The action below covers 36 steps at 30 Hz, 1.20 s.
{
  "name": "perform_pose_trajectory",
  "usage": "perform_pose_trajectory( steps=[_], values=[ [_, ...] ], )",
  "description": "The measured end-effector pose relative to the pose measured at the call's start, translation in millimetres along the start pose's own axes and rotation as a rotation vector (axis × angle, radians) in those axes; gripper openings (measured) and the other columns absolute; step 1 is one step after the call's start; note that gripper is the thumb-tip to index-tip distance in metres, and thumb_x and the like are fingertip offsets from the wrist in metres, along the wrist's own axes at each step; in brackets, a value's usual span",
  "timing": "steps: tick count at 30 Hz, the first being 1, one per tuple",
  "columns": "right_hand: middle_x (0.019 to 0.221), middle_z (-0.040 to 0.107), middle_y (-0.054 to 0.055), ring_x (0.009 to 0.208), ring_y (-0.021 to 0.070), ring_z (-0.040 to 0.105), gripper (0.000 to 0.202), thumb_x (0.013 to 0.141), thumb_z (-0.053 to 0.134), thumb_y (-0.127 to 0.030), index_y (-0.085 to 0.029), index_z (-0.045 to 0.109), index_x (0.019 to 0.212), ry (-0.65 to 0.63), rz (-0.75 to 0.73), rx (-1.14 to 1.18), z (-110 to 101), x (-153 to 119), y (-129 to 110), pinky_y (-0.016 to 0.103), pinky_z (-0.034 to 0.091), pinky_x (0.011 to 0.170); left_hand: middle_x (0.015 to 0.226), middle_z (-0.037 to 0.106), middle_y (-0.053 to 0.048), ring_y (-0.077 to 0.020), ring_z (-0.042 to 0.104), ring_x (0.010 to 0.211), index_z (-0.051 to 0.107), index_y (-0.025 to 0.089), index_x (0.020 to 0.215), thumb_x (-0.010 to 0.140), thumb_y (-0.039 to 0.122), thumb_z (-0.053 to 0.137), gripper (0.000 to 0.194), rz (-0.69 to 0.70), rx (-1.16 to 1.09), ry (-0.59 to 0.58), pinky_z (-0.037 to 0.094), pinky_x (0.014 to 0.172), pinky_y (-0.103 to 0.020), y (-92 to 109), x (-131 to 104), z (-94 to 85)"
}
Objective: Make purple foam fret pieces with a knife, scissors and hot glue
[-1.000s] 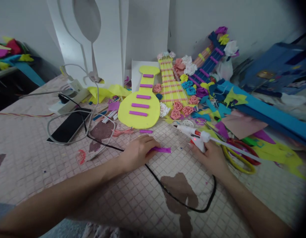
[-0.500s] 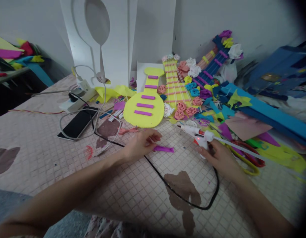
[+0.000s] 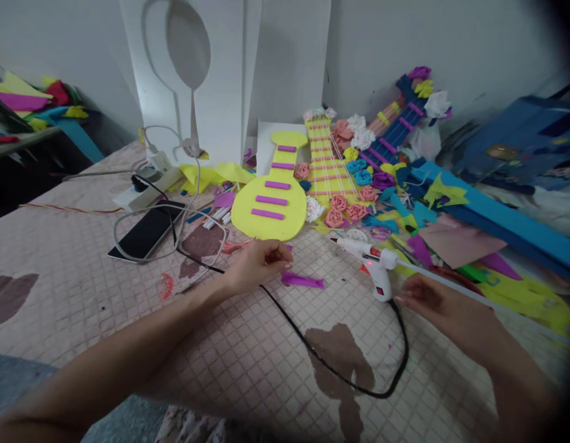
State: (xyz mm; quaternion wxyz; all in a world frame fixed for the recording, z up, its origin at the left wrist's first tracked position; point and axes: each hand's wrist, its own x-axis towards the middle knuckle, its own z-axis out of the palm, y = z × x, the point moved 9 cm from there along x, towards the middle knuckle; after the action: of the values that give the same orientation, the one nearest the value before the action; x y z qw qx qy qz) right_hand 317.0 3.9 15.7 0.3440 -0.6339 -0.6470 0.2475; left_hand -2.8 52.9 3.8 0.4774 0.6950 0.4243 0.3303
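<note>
My left hand (image 3: 261, 263) is above the table with its fingers pinched together; what they hold is hidden, though a bit of purple shows just behind the fingertips. A crumpled purple strip (image 3: 304, 281) lies to its right. My right hand (image 3: 436, 300) holds nothing, its fingers loosely apart. Left of it, a white glue gun (image 3: 377, 277) with a red light rests on the table, a long glue stick out of its back. Behind my left hand lies a yellow guitar-shaped cutout (image 3: 266, 229) bearing several purple bars.
Black cable (image 3: 333, 368) loops across the front of the table. A phone (image 3: 146, 232) and power strip (image 3: 149, 191) sit at left. Paper flowers (image 3: 340, 209), a yellow stringed piece (image 3: 326, 161), a blue instrument shape (image 3: 390, 143) and paper scraps (image 3: 462, 240) crowd the back and right.
My right hand has let go of the glue gun and moved right. My left hand has shifted slightly left and away from the purple strip, which now shows more fully.
</note>
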Motion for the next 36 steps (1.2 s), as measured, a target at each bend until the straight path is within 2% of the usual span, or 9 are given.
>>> perform_pose_trajectory(
  steps=[3, 7, 12, 16, 24, 29, 32, 34, 36],
  values=[
    [0.056, 0.060, 0.002, 0.048, 0.0198, 0.054, 0.026, 0.074, 0.061, -0.049, -0.025, 0.063, 0.063, -0.249, -0.113, -0.214, 21, -14, -21, 0.033, 0.041, 0.043, 0.066, 0.060, -0.001, -0.0079, 0.052, 0.059, 0.062, 0.011, 0.077, 0.075, 0.022, 0.061, 0.011, -0.009, 0.039, -0.014, 0.041, 0.056, -0.019, 1, 0, 1.0],
    [0.055, 0.058, 0.000, 0.049, 0.0162, 0.053, 0.027, 0.079, 0.057, -0.044, -0.024, 0.059, 0.061, -0.266, -0.211, -0.140, 44, -26, -67, 0.028, 0.040, 0.044, 0.062, 0.058, 0.000, -0.0075, 0.050, 0.056, 0.062, 0.011, 0.075, 0.077, 0.024, 0.060, 0.014, -0.014, 0.041, -0.044, 0.038, 0.053, -0.018, 3, -1, 4.2],
    [0.041, 0.045, -0.003, 0.038, 0.0098, 0.040, 0.047, 0.089, 0.040, -0.049, -0.020, 0.053, 0.053, -0.413, -0.064, 0.193, 99, -21, -104, 0.023, 0.031, 0.040, 0.068, 0.063, -0.001, -0.0083, 0.052, 0.060, 0.065, 0.012, 0.080, 0.083, 0.026, 0.055, 0.018, 0.033, 0.156, -0.034, 0.039, 0.055, -0.018, 10, -5, 2.5],
    [0.060, 0.064, 0.004, 0.038, 0.0081, 0.037, 0.055, 0.090, 0.030, -0.057, -0.016, 0.067, 0.088, -0.609, 0.110, 0.574, 137, -17, -110, 0.021, 0.024, 0.036, 0.075, 0.067, -0.002, -0.0094, 0.056, 0.064, 0.066, 0.013, 0.086, 0.082, 0.022, 0.056, 0.014, 0.085, 0.260, -0.019, 0.041, 0.058, -0.019, 18, -8, 0.0],
    [0.058, 0.056, 0.002, 0.040, 0.0082, 0.038, 0.059, 0.090, 0.029, -0.059, -0.014, 0.066, 0.104, -0.589, 0.270, 0.778, 152, -18, -102, 0.022, 0.024, 0.037, 0.080, 0.066, -0.004, -0.0102, 0.056, 0.067, 0.064, 0.013, 0.093, 0.087, 0.037, 0.051, 0.028, 0.146, 0.169, -0.137, 0.041, 0.058, -0.019, 29, -17, 15.9],
    [0.057, 0.054, 0.000, 0.044, 0.0102, 0.041, 0.055, 0.092, 0.028, -0.055, -0.017, 0.061, 0.113, -0.695, 0.134, 0.622, 151, -30, -111, 0.023, 0.029, 0.039, 0.069, 0.061, -0.002, -0.0099, 0.052, 0.060, 0.062, 0.013, 0.083, 0.085, 0.040, 0.054, 0.028, 0.277, 0.288, -0.123, 0.038, 0.056, -0.020, 46, -24, 26.2],
    [0.061, 0.057, 0.000, 0.051, 0.0120, 0.049, 0.036, 0.092, 0.041, -0.044, -0.020, 0.063, 0.108, -0.493, -0.068, 0.265, 130, -20, -112, 0.025, 0.037, 0.046, 0.067, 0.060, -0.003, -0.0111, 0.052, 0.063, 0.060, 0.013, 0.074, 0.092, 0.032, 0.043, 0.031, 0.354, 0.465, -0.080, 0.036, 0.060, -0.021, 53, -22, 17.7],
    [0.077, 0.063, 0.003, 0.066, 0.0152, 0.056, 0.024, 0.089, 0.049, -0.035, -0.021, 0.064, 0.102, -0.250, -0.232, 0.028, 111, -12, -119, 0.028, 0.044, 0.058, 0.064, 0.058, -0.002, -0.0108, 0.051, 0.060, 0.059, 0.013, 0.070, 0.091, 0.029, 0.042, 0.031, 0.292, 0.521, -0.033, 0.035, 0.058, -0.021, 46, -16, 4.6],
    [0.096, 0.063, 0.006, 0.086, 0.0205, 0.058, 0.019, 0.086, 0.054, -0.027, -0.021, 0.063, 0.102, -0.135, -0.393, -0.167, 110, -11, -130, 0.034, 0.047, 0.073, 0.061, 0.058, -0.002, -0.0100, 0.050, 0.057, 0.058, 0.013, 0.068, 0.089, 0.025, 0.044, 0.028, 0.209, 0.537, 0.003, 0.033, 0.056, -0.021, 36, -11, -6.7]
  ],
)
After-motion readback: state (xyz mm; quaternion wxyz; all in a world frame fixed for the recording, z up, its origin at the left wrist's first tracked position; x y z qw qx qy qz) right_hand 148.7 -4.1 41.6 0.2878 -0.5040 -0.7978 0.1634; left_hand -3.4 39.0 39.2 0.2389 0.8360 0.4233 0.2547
